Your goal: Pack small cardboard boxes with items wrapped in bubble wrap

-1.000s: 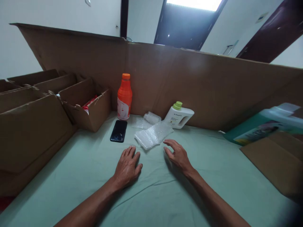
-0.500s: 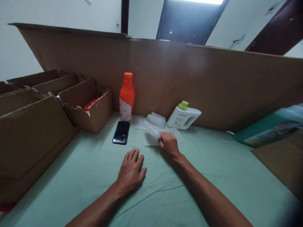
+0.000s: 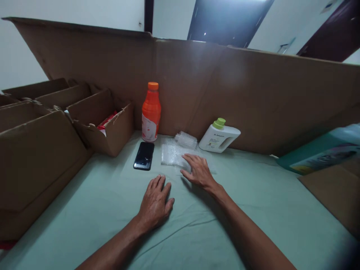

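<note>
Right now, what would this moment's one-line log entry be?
left hand: flat on green cloth | right hand: palm down on bubble wrap | nearby: black phone, orange bottle

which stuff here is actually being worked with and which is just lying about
In hand:
right hand, flat on the bubble wrap sheet
left hand, flat on the green cloth

Lying about:
phone
orange bottle
white bottle
open box

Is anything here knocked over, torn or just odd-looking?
Yes: the white jug with the green cap lies tipped on its side against the cardboard wall, while the orange bottle stands upright. The small open box has a ragged, torn front edge. Nothing looks spilled on the green cloth.
</note>
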The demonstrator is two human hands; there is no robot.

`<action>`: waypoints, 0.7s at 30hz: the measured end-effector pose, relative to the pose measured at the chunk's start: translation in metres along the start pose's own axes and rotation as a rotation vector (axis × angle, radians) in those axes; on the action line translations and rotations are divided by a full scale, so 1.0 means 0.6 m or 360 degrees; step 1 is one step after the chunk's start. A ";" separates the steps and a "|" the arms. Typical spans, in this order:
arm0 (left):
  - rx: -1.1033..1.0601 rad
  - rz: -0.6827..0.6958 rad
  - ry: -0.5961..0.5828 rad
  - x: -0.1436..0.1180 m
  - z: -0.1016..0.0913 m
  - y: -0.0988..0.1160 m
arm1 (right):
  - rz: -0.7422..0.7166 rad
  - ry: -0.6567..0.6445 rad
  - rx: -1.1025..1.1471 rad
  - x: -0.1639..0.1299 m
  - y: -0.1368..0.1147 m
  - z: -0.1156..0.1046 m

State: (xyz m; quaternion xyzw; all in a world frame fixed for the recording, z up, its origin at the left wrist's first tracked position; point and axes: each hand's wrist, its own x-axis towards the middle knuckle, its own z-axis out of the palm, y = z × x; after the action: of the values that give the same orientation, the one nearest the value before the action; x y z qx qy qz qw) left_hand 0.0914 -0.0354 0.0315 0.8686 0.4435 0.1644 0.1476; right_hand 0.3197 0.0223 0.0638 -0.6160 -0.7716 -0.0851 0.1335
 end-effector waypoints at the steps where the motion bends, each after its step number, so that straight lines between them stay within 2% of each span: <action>1: 0.0002 -0.0001 0.0002 0.000 -0.001 0.000 | 0.0010 -0.0018 -0.0016 -0.005 0.006 -0.001; 8: 0.0002 -0.0001 0.0014 -0.001 -0.002 0.000 | 0.0139 -0.0015 -0.0066 0.002 0.033 0.003; 10: -0.0004 0.0016 0.0014 -0.001 -0.002 0.000 | 0.0157 0.0067 -0.0078 0.002 0.034 -0.018; 13: -0.0011 0.0012 0.0035 -0.002 -0.003 0.000 | 0.0153 0.0222 -0.0099 0.014 0.032 -0.068; 15: -0.0011 0.0005 0.0042 -0.002 -0.004 0.001 | 0.0137 0.0311 -0.0115 0.039 0.031 -0.098; 17: -0.0004 0.0009 0.0027 -0.002 -0.006 0.001 | 0.0124 0.0359 -0.0134 0.073 0.033 -0.113; 19: 0.0001 0.0015 0.0006 -0.001 -0.006 0.001 | 0.0096 0.0333 -0.0143 0.102 0.038 -0.107; 21: -0.0003 0.0011 -0.0004 -0.001 -0.005 0.000 | 0.0042 0.0242 -0.0133 0.115 0.044 -0.086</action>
State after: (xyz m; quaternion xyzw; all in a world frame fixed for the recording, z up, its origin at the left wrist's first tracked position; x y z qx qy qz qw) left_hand 0.0899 -0.0355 0.0344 0.8702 0.4402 0.1641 0.1484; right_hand 0.3365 0.0773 0.1331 -0.6230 -0.7468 -0.1619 0.1670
